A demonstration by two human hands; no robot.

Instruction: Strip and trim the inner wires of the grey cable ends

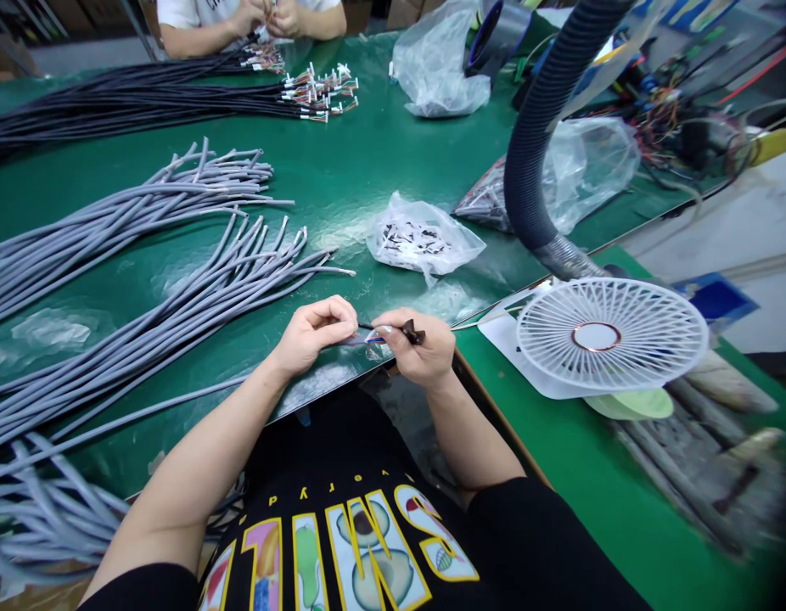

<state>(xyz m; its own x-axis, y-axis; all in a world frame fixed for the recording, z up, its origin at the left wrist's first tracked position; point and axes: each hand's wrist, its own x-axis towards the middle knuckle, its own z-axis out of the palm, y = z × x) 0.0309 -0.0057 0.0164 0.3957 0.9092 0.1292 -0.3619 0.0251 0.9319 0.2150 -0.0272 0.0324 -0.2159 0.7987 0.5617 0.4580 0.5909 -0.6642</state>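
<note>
My left hand point(317, 333) is closed, thumb against forefinger, around the end of a grey cable point(215, 388) that runs in from the left. Past those fingers, thin coloured wires point(373, 338) come out of the cable, between the two hands. My right hand point(424, 346) is closed on a small dark brown piece point(414, 332) that sticks up over its thumb; its exact kind is unclear. A slim black part point(366, 326) spans the gap between my fingertips. Both hands hover just over the table's near edge.
Bundles of grey cables point(195, 288) lie to the left, black cables with white connectors point(317, 92) farther back. A plastic bag of small black pieces point(418, 239) sits ahead. A ribbed hose point(526, 170) and white fan point(613, 335) stand right. Across the table, another person's hands point(269, 17) work.
</note>
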